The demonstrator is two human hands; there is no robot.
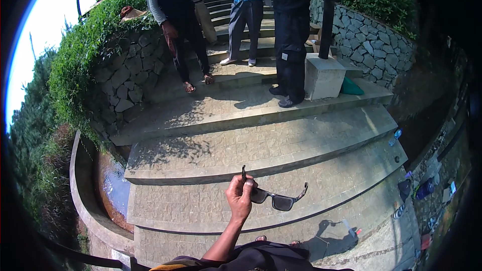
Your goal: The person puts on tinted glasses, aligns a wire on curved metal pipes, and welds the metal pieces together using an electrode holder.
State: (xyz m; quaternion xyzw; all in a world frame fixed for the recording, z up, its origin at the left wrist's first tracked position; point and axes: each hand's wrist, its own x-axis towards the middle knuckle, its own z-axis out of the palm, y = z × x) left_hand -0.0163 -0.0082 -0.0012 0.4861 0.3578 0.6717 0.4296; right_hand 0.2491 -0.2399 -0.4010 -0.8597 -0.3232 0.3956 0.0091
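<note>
My left hand is raised in front of me, its forearm coming up from the lower edge. The fingers are closed on a pair of dark sunglasses, gripping them near one hinge, with the thumb on the right side. One temple arm sticks up past the fingers. The lenses and the other unfolded temple arm extend to the right of the hand. My right hand is not in view.
Broad stone steps rise ahead, with several people standing on the upper ones. A concrete block carries a dark post. On the left, a curved low wall borders water. A bottle and scattered items lie at right.
</note>
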